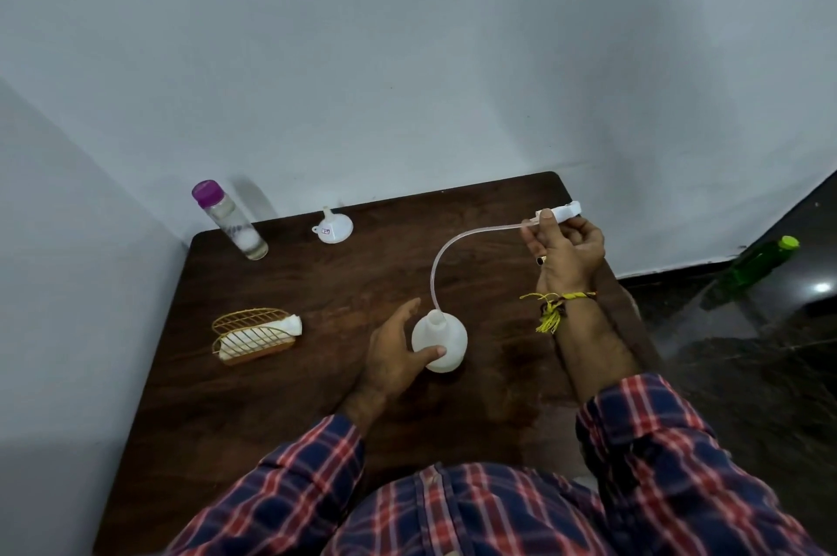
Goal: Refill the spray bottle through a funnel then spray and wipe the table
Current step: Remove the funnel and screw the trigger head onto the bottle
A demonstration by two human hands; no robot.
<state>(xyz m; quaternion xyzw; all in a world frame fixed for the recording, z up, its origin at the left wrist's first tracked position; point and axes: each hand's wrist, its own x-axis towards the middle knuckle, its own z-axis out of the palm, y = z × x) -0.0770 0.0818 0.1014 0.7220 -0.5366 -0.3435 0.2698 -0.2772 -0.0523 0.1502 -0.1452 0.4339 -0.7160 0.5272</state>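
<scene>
A white spray bottle body [441, 340] stands upright and uncapped at the middle of the dark wooden table [281, 397]. My left hand [394, 351] wraps around its left side. My right hand [566, 247] is raised at the far right and grips the white spray head [561, 211]. The head's clear dip tube [441, 259] curves down, and its end is still in the bottle's neck. A small white funnel [333, 229] sits upside down near the table's far edge. A clear water bottle with a purple cap [231, 220] stands at the far left corner.
A gold wire holder with white cloth or tissue [253, 336] lies on the table's left side. A green bottle [756, 265] stands on the dark floor at the right. Grey walls close the table's far and left sides.
</scene>
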